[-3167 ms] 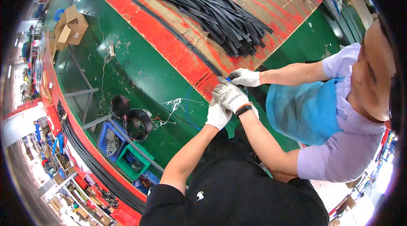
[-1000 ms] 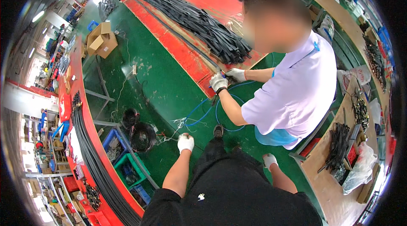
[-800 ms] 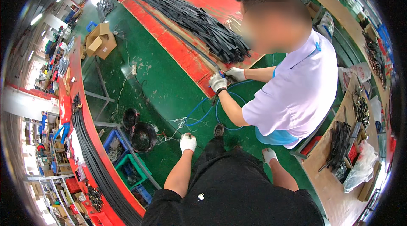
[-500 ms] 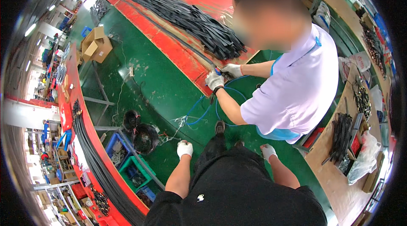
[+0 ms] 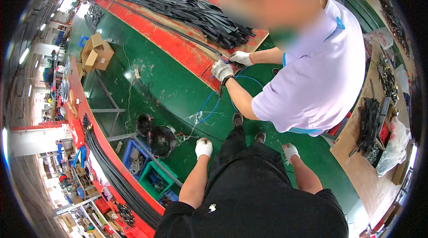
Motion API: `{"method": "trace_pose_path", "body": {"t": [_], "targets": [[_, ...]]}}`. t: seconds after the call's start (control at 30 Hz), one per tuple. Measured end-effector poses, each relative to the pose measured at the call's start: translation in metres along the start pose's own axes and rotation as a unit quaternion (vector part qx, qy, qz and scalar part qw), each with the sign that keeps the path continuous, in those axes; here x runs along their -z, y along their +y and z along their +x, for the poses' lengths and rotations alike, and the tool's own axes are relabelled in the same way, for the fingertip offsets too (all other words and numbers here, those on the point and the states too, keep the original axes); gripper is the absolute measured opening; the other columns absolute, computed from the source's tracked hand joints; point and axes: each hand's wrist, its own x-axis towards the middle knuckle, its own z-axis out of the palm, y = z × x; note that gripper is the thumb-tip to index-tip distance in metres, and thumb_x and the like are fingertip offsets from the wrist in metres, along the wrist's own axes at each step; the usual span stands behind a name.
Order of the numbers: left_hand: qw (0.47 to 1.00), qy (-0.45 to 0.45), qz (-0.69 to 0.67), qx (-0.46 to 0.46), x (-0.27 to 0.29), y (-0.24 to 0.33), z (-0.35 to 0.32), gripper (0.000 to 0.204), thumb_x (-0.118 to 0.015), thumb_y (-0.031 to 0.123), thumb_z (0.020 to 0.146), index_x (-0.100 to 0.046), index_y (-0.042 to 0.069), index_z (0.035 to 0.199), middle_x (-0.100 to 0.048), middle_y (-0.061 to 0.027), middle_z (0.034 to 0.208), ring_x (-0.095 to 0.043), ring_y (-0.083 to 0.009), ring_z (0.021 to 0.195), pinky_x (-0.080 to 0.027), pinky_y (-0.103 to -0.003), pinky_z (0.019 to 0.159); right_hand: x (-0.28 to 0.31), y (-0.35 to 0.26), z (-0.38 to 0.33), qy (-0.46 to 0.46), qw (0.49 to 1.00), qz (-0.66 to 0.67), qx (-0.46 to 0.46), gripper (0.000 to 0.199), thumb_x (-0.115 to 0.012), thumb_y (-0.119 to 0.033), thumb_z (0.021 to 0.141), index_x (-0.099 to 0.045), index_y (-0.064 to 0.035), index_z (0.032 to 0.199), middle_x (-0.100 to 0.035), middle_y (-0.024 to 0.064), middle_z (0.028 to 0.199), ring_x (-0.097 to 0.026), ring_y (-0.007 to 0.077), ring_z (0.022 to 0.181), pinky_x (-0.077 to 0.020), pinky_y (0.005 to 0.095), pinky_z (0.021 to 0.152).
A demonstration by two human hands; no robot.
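- Left hand [image 5: 203,148] in a white glove, curled loosely, holding nothing, hanging over the green floor [image 5: 169,91].
- Right hand [image 5: 290,151] gloved too, empty, fingers bent, near the co-worker's legs.
- Blue hose [image 5: 209,107] loops on the floor just beyond the left hand.
- Co-worker's gloved hands [image 5: 222,70] grip black strips [image 5: 187,10] at the red table [image 5: 178,48] edge, farther off.

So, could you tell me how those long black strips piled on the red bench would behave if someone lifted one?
The black strips look long and thin, so one would probably sag and flop when lifted at one end. They lie loosely overlapped on the red bench, so neighbours might drag along. Flat, so unlikely to roll.
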Motion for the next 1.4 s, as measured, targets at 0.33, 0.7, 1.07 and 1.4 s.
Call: {"method": "trace_pose_path", "body": {"t": [0.33, 0.7, 1.07, 1.4], "targets": [[1.0, -0.023, 0.009, -0.017, 0.012, 0.037, 0.021, 0.035, -0.063, 0.033, 0.094, -0.076, 0.009, 0.116, -0.073, -0.023, 0.119, -0.071, -0.0416, 0.111, -0.055, -0.048, 0.1, -0.001, 0.001, 0.009, 0.002, 0.995, 0.098, 0.013, 0.038, -0.061, -0.038, 0.1, -0.072, -0.0067, 0.119, -0.076, 0.0195, 0.102, -0.074, 0.0337, 0.091, -0.0584, 0.0456, 0.077], [0.998, -0.044, -0.002, 0.036, 0.015, 0.018, 0.006, 0.036, -0.062, 0.034, 0.095, -0.075, 0.01, 0.118, -0.07, -0.0227, 0.127, -0.068, -0.0399, 0.117, -0.054, -0.046, 0.104, 0.01, -0.02, 0.028, 0.004, 0.997, 0.069, 0.042, 0.035, -0.064, -0.033, 0.1, -0.073, -0.0052, 0.119, -0.076, 0.0148, 0.099, -0.072, 0.0281, 0.088, -0.0573, 0.0432, 0.077], [0.998, -0.037, 0.018, 0.049, 0.016, -0.003, 0.002, 0.032, -0.063, 0.033, 0.095, -0.077, 0.01, 0.112, -0.073, -0.0238, 0.12, -0.07, -0.0397, 0.114, -0.055, -0.048, 0.101, 0.003, -0.042, 0.011, -0.008, 0.995, 0.084, 0.047, 0.035, -0.067, -0.032, 0.098, -0.073, -0.0046, 0.119, -0.077, 0.0179, 0.105, -0.074, 0.0318, 0.094, -0.0571, 0.044, 0.082], [0.996, -0.085, 0.012, 0.021, 0.012, 0.024, 0.014, 0.04, -0.061, 0.035, 0.093, -0.077, 0.01, 0.119, -0.072, -0.0227, 0.127, -0.071, -0.0393, 0.117, -0.056, -0.047, 0.103, 0.001, -0.015, 0.026, 0.018, 0.997, 0.066, 0.037, 0.042, -0.062, -0.035, 0.096, -0.073, -0.0016, 0.12, -0.077, 0.0217, 0.109, -0.074, 0.0392, 0.1, -0.0561, 0.0465, 0.088]]}}
